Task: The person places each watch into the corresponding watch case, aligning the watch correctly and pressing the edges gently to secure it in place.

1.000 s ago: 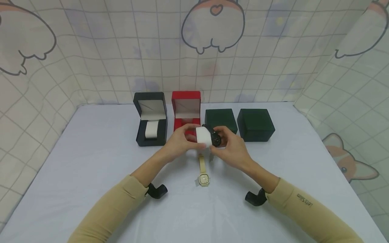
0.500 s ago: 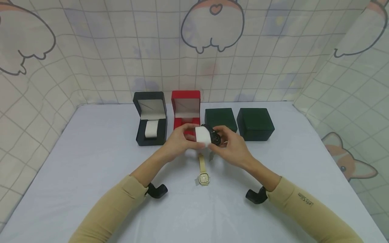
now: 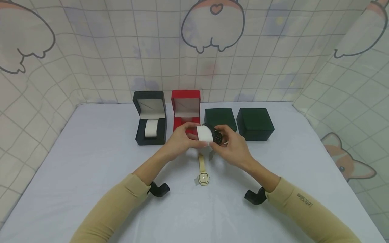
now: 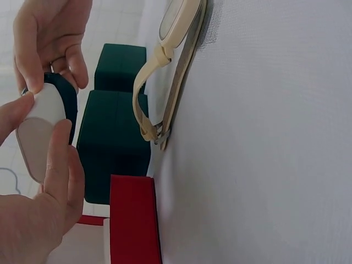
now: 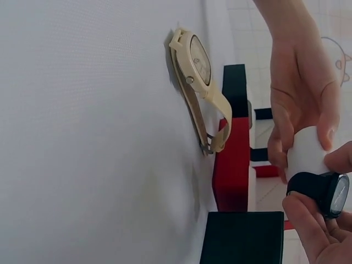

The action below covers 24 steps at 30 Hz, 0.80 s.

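Observation:
My left hand (image 3: 181,141) grips a white watch cushion (image 3: 204,134) by one end, thumb on the near side and fingers on the far side. On the cushion's right end sits a black watch (image 3: 217,137), its dark strap (image 5: 308,186) wrapped round the cushion. With my right hand (image 3: 233,146) I pinch the watch and the cushion's right end. Both hands are above the table, in front of the red box (image 3: 186,94). Below them a cream watch (image 3: 203,178) lies on the white cloth, strap pointing away; its buckled strap shows in the left wrist view.
An open black watch box (image 3: 140,135) with a white cushion (image 3: 151,128) inside stands at the back left, beside the open red box. Two closed green boxes (image 3: 220,118) stand to the right, one partly behind my right hand. A tiled, cartoon-printed backdrop (image 3: 121,67) rises behind the table.
Both hands keep their hold on the cushion and watch, which have shifted only very slightly. My left forearm has edged a little to the right. The boxes and the cream watch stay in place.

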{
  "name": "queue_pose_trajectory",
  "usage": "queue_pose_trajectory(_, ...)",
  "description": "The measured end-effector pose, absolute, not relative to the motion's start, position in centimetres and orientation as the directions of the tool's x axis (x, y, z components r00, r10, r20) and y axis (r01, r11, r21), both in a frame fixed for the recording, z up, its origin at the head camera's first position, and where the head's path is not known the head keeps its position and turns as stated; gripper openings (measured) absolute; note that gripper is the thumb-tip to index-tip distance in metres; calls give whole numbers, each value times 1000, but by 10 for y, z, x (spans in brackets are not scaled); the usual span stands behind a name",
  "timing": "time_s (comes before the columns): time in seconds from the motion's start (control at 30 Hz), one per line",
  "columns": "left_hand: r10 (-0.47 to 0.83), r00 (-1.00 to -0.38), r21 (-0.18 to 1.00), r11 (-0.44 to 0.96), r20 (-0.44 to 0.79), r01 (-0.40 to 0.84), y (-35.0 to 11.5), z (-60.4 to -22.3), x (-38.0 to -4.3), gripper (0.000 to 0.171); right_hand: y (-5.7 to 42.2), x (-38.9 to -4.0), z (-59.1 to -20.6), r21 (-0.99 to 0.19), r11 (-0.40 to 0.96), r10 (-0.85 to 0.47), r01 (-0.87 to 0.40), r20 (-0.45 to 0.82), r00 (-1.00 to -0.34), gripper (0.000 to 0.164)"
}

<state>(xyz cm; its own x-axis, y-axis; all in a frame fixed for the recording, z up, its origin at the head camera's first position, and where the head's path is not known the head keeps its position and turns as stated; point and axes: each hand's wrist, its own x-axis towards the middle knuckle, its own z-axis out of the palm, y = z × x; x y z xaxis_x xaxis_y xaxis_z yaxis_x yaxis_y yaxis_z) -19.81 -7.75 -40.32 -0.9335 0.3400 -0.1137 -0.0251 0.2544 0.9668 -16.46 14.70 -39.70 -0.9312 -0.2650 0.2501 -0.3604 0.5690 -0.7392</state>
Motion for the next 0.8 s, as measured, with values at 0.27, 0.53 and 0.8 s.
queue_pose_trajectory(0.27, 299, -946, 965, 258, -123, -44, -74, -403, -196, 76, 145, -163, -400, -697, 598, -246, -395, 310, -919, 50)
queue_pose_trajectory(0.53, 272, -955, 961, 271, -120, -44, -72, -403, -194, 76, 143, -163, -400, -706, 597, -219, -381, 314, -924, 45)
queue_pose_trajectory(0.8, 300, -950, 981, 193, -82, -24, -77, -408, -197, 72, 148, -166, -398, -796, 506, -229, -332, 247, -942, 52)
